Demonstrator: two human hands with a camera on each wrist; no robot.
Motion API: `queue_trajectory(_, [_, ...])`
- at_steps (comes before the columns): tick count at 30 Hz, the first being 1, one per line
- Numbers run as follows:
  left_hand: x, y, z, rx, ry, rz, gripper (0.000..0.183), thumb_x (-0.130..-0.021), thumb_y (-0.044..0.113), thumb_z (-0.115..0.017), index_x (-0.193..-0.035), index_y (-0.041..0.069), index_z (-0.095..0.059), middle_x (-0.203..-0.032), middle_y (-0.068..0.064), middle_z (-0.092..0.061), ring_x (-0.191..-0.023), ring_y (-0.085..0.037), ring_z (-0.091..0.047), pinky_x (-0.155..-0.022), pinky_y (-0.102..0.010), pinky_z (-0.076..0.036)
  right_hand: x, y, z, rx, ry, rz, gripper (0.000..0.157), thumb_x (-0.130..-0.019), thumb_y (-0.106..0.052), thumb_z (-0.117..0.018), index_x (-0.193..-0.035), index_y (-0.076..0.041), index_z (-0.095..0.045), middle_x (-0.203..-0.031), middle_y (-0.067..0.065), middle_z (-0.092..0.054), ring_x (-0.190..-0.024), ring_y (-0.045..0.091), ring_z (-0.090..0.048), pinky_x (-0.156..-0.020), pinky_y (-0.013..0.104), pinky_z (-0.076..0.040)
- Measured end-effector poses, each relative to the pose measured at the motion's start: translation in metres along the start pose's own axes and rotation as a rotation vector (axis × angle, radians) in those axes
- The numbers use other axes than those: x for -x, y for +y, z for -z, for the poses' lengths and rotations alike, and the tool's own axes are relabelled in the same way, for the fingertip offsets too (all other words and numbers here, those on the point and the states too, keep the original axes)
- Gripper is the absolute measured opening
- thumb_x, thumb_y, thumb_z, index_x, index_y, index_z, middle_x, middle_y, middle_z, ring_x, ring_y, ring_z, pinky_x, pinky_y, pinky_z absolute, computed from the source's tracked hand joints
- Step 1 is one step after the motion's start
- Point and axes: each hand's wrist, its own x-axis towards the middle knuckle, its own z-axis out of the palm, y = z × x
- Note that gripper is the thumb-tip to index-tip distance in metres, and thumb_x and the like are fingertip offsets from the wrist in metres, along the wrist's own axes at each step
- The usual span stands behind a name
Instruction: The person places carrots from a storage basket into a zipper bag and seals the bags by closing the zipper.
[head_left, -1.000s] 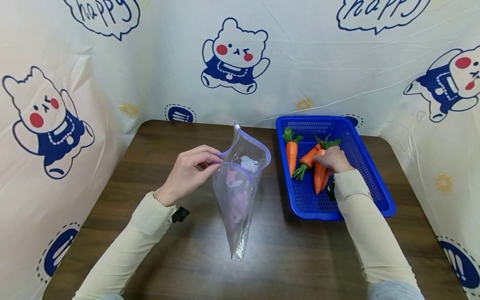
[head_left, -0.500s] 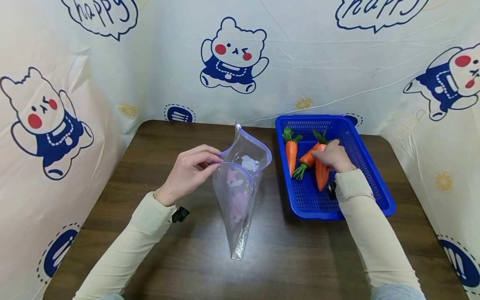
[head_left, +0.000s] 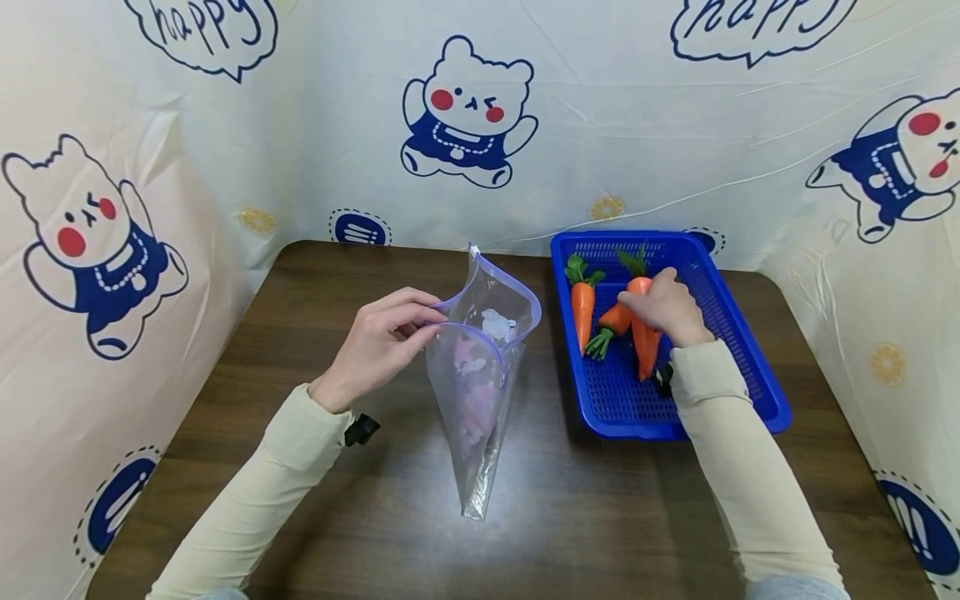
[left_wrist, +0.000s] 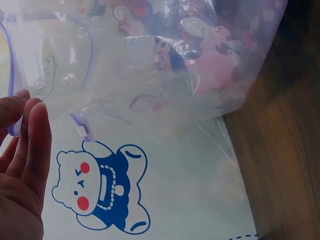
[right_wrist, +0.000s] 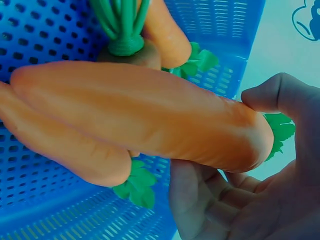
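Note:
My left hand point(head_left: 386, 337) pinches the purple zip rim of a clear plastic bag point(head_left: 472, 400), whose mouth gapes wide. Pink and white printed figures show on the bag's side, and the left wrist view has the thumb and fingertips point(left_wrist: 37, 112) at its rim. Over the blue basket, my right hand point(head_left: 670, 308) holds an orange carrot point(right_wrist: 145, 115) by its thick end, thumb on one side and fingers on the other. Under and beside it lies another carrot point(right_wrist: 70, 145) with green leaves. A carrot with green stalks point(head_left: 615, 321) and a leafy carrot point(head_left: 582, 308) lie further left.
The blue perforated basket point(head_left: 757, 375) stands at the right back of the brown wooden table point(head_left: 337, 517). Behind and beside the table hangs a pale sheet point(head_left: 600, 125) printed with bears. A small black device point(head_left: 362, 429) sits at the left wrist.
My right hand has shifted slightly up inside the basket, and the carrot at its fingers has turned and moved a little right. The left hand and the bag have hardly moved.

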Motion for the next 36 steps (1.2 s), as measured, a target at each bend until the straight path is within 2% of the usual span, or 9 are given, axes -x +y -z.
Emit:
queue_trajectory(5, [0.0,-0.001,-0.001,0.01,0.004,0.003,0.017,-0.078,-0.005,-0.075,-0.093,0.003,-0.074,-0.103,-0.007,-0.069,-0.075,-0.012,-0.063,-0.065,-0.017,-0.055,0.002,-0.005,0.001,-0.014,0.045,0.017,0.096,-0.089,-0.055,-0.053,-0.146,0.01,-0.012,-0.12,0.033,-0.051,-0.091,0.039,-0.058,-0.073,0.049,-0.052])
queue_trajectory(11, [0.001,-0.002,-0.002,0.008,0.015,-0.004,0.018,-0.076,-0.005,-0.077,-0.092,0.004,-0.075,-0.101,-0.007,-0.07,-0.078,-0.012,-0.065,-0.068,-0.016,-0.055,0.007,-0.011,0.003,-0.032,0.112,0.065,0.081,-0.088,-0.053,-0.055,-0.136,0.007,-0.029,-0.109,0.027,-0.055,-0.08,0.035,-0.059,-0.058,0.038,-0.049])
queue_trajectory(16, [0.0,-0.003,-0.003,0.017,0.016,-0.014,0.02,-0.074,-0.005,-0.078,-0.092,0.003,-0.074,-0.101,-0.008,-0.07,-0.078,-0.011,-0.065,-0.068,-0.015,-0.055,0.012,-0.017,0.005,-0.065,0.154,0.102,0.069,-0.088,-0.05,-0.056,-0.127,0.003,-0.035,-0.1,0.022,-0.056,-0.072,0.031,-0.058,-0.052,0.035,-0.047])
queue_trajectory(23, [-0.002,-0.004,-0.005,0.02,0.011,-0.027,0.022,-0.073,-0.001,-0.081,-0.093,0.004,-0.074,-0.101,-0.006,-0.069,-0.076,-0.007,-0.064,-0.068,-0.017,-0.055,0.02,-0.026,0.007,-0.091,0.187,0.137,0.064,-0.087,-0.048,-0.055,-0.126,-0.001,-0.035,-0.098,0.019,-0.056,-0.071,0.03,-0.057,-0.052,0.035,-0.046])
queue_trajectory(36, [-0.003,0.003,-0.006,0.011,0.029,-0.019,0.015,-0.075,-0.001,-0.08,-0.088,0.004,-0.074,-0.1,-0.008,-0.069,-0.072,-0.009,-0.062,-0.066,-0.015,-0.054,0.028,-0.039,0.007,-0.144,0.278,0.175,0.063,-0.086,-0.046,-0.055,-0.13,-0.004,-0.038,-0.101,0.017,-0.059,-0.075,0.03,-0.057,-0.056,0.036,-0.046])
